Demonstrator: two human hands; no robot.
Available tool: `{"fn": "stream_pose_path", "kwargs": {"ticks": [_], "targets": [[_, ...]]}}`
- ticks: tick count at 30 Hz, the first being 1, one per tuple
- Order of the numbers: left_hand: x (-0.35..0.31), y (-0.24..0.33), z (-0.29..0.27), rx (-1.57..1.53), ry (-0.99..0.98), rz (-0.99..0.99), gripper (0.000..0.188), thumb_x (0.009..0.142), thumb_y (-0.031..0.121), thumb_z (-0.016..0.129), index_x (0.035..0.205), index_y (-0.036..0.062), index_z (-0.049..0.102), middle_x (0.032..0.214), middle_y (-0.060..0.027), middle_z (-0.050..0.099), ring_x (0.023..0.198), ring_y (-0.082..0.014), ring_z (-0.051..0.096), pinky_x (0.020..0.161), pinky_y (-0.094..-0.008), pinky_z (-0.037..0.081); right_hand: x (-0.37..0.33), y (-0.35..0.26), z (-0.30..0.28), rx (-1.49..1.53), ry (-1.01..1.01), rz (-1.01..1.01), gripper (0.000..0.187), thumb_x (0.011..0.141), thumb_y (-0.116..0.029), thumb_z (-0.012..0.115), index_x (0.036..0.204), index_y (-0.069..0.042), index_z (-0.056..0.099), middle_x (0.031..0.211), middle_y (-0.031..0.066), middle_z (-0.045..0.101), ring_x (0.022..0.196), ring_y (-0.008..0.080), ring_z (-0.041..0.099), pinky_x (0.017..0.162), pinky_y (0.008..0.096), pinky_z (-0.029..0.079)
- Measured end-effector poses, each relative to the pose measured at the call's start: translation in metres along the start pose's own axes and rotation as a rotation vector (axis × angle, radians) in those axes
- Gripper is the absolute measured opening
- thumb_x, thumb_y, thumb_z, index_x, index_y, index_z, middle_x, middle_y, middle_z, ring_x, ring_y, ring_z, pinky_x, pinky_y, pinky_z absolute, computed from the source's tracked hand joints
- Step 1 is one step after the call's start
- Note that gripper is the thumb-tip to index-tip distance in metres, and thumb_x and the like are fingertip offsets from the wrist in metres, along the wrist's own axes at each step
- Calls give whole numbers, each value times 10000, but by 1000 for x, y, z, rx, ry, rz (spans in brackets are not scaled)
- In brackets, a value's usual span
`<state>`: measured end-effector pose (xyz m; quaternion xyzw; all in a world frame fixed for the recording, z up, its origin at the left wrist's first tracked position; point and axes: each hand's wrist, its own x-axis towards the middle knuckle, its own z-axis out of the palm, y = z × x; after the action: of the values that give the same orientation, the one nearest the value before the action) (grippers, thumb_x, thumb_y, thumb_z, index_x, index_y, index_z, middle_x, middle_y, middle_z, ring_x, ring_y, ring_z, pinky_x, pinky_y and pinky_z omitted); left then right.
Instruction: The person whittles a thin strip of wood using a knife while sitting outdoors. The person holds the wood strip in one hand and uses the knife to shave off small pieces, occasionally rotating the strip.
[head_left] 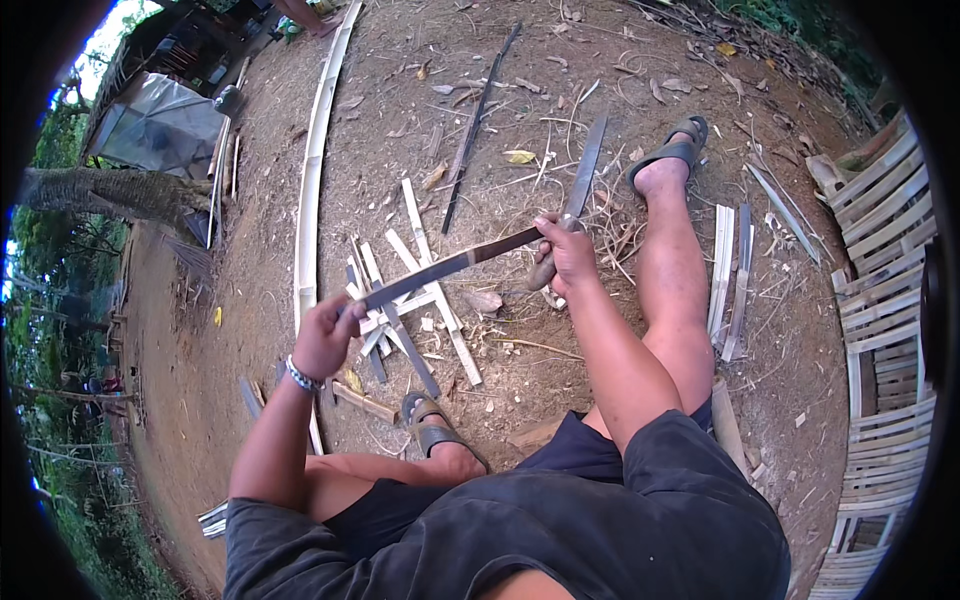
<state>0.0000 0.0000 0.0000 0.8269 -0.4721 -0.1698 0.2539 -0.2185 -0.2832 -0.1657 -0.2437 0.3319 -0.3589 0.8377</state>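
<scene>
My right hand (pixel 567 252) is closed round the wooden handle of a machete (pixel 588 165), whose long blade points away from me across the ground. A dark-skinned bamboo strip (pixel 440 272) runs between my hands, slanting up to the right. My left hand (pixel 330 330) pinches its near left end. The strip's far end meets my right hand, where the fingers also seem to touch it. Under the strip, on the dirt, lies a loose pile of split bamboo pieces (pixel 455 335), pale and dark.
A long bamboo half-pole (pixel 315 150) lies at the left. Ahead is a thin dark pole (pixel 482 125). More split pieces (pixel 722 270) lie beside my right leg. A slatted bamboo bench (pixel 885 290) stands at the right. A tree trunk (pixel 110 200) and a shelter are at far left.
</scene>
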Motion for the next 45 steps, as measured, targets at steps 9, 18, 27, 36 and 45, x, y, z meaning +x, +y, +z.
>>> {"fn": "stream_pose_path", "kwargs": {"ticks": [9, 18, 27, 36, 45], "targets": [[63, -48, 67, 307, 537, -160, 506, 907, 302, 692, 1211, -62, 515, 1106, -242, 566, 947, -295, 593, 828, -408, 494, -27, -14, 26, -263, 135, -244, 293, 814, -38, 763, 1044, -12, 585, 728, 29, 591, 539, 107, 546, 480, 261, 445], [57, 65, 214, -959, -63, -384, 488, 1043, 435, 458, 1301, 24, 512, 1215, -125, 634, 1038, -224, 621, 850, -358, 513, -73, 21, 45, -627, 190, -204, 174, 829, -90, 750, 890, -49, 591, 733, 33, 627, 615, 121, 592, 557, 285, 496], [47, 36, 199, -803, 93, -604, 259, 967, 197, 502, 919, -24, 627, 728, -109, 656, 620, -186, 638, 562, -337, 511, -85, 40, 36, -529, -328, 72, 204, 859, -100, 727, 1027, -35, 631, 784, 27, 648, 657, 95, 604, 595, 265, 497], [32, 30, 105, 57, -16, -258, 285, 959, 245, 587, 908, -28, 650, 751, -227, 656, 693, -366, 648, 678, -455, 506, -57, 40, 7, -1393, -249, -22, 419, 824, -310, 743, 1123, -29, 655, 989, 195, 710, 939, 326, 695, 837, 406, 542], [31, 11, 111, 345, -171, -89, 240, 945, 253, 606, 901, 27, 673, 756, -239, 655, 743, -433, 644, 680, -496, 517, -66, 52, -6, -1519, -367, 74, 373, 828, -253, 686, 1144, -63, 627, 1043, 220, 691, 989, 389, 664, 865, 466, 532]]}}
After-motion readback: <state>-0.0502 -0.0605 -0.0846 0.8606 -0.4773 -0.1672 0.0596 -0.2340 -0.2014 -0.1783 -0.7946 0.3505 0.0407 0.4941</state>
